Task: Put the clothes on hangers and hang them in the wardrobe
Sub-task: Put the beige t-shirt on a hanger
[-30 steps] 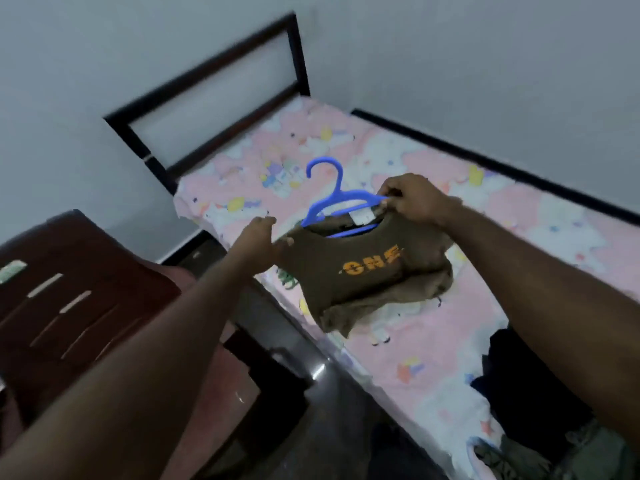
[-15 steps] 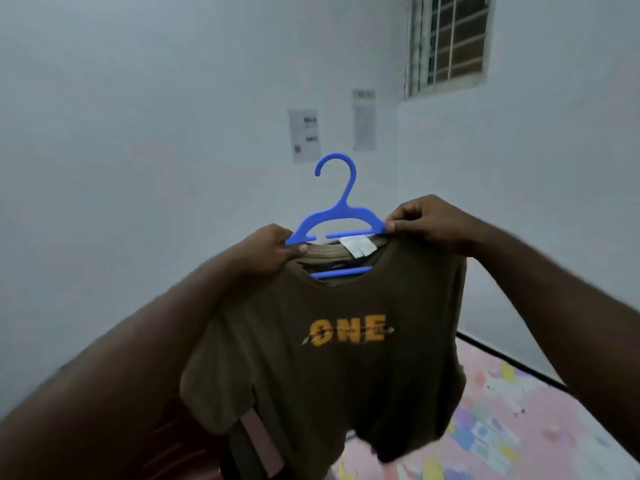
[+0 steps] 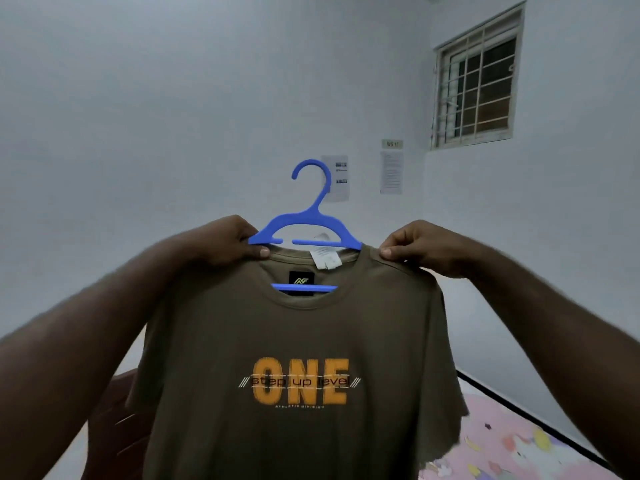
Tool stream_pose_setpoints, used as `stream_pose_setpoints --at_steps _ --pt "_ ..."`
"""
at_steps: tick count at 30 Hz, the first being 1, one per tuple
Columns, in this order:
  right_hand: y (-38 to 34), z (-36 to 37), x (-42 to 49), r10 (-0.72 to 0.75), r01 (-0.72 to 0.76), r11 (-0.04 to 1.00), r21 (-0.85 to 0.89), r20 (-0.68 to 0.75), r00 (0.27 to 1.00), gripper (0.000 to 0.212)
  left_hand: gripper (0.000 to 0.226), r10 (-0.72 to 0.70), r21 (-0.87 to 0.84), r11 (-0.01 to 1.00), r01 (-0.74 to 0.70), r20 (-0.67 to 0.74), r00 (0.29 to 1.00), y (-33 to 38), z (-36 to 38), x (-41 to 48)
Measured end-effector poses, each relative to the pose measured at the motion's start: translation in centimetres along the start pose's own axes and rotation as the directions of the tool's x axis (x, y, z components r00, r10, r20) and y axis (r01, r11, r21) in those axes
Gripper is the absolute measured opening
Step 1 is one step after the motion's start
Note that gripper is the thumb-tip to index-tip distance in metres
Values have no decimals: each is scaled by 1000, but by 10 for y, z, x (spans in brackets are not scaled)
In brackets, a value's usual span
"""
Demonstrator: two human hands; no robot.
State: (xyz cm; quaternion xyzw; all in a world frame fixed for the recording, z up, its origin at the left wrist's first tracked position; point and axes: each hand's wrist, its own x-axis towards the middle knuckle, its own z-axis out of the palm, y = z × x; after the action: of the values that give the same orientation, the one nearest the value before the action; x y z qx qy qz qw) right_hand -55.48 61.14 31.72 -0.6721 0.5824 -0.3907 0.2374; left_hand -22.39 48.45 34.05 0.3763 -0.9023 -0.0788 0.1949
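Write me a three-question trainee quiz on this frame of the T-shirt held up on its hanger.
1. True or false: the blue hanger sits inside the neck of the brown T-shirt.
2. What does the left hand grip? A) the hanger's hook B) the shirt's shoulder at the hanger's end C) the hem
3. Which word is printed large in orange on the shirt's chest?

Key: 1 true; 2 B; 3 ONE. The right hand pinches the other shoulder.

One olive T-shirt (image 3: 294, 358), one blue hanger (image 3: 308, 220), two hands, the left hand (image 3: 225, 242) and the right hand (image 3: 420, 245), three papers (image 3: 391, 172) on the wall, one barred window (image 3: 476, 81), one bed (image 3: 512, 445), one dark chair (image 3: 114, 420)
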Motion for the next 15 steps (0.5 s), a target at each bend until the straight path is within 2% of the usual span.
stream_pose_setpoints --at_steps 2,4,7,10,12,13,15 --pt "-5 13 3 -131 93 964 -249 -142 981 9 32 4 -87 996 -1 36 999 -4 -3 -7" --pt "-9 25 5 -276 150 892 -425 -251 928 3 40 -2 -228 974 8 28 1000 -8 -3 -13" --pt "-7 40 4 -400 208 847 -488 -329 855 6 45 13 -258 966 -30 -68 998 -12 -1 -15" --pt "-7 44 -4 -456 282 857 -432 -379 805 5 47 46 -212 974 -80 -158 986 -17 2 -16" --pt "-6 32 -7 -363 266 925 -272 -417 833 8 50 73 -217 969 -119 -209 975 -19 3 -18" --pt "-3 24 -7 -251 216 967 -135 -380 890 13 51 87 -214 967 -138 -232 969 -20 3 -19" --pt "6 8 -8 1 10 997 74 -152 988 32 53 107 -203 965 -164 -267 958 -22 3 -20"
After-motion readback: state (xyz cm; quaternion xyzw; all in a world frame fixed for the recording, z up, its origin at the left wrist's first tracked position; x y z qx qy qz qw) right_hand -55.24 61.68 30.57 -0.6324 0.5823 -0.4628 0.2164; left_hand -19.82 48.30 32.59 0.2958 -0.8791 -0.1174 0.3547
